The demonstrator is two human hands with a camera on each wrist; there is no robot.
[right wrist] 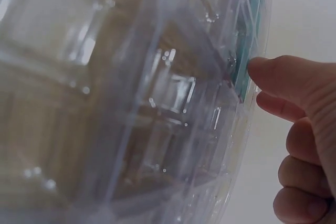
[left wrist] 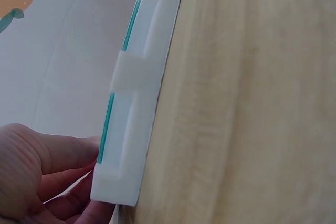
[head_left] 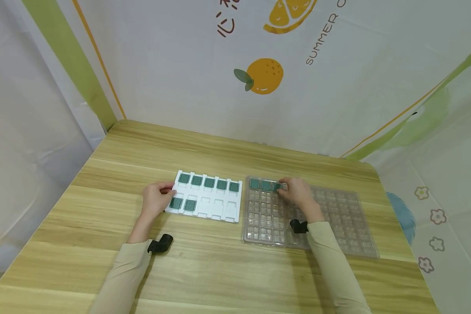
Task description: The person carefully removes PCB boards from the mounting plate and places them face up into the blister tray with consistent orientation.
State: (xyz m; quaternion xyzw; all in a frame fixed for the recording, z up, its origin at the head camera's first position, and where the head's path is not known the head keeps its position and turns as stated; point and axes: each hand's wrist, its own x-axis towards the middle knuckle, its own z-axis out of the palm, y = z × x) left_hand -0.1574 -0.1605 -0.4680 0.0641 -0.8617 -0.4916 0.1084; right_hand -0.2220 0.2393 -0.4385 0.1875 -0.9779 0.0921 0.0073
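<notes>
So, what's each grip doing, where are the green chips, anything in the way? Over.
Left grip holding white tray by left edge. Right grip at third green chip in clear tray. Seven more chips in white tray. Nothing visibly in the way.

In the head view, reads "SUMMER O" in brown lettering point(head_left: 322, 38) toward one o'clock, cut off by the top edge, and "心" as a dark red character point(head_left: 226, 27) toward twelve, on the white cloth point(head_left: 172, 74).

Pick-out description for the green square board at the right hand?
On the wood-grain table, find the clear plastic gridded tray. Its far row holds three green square boards. Yours is the rightmost one, the only one the right hand touches.
</notes>
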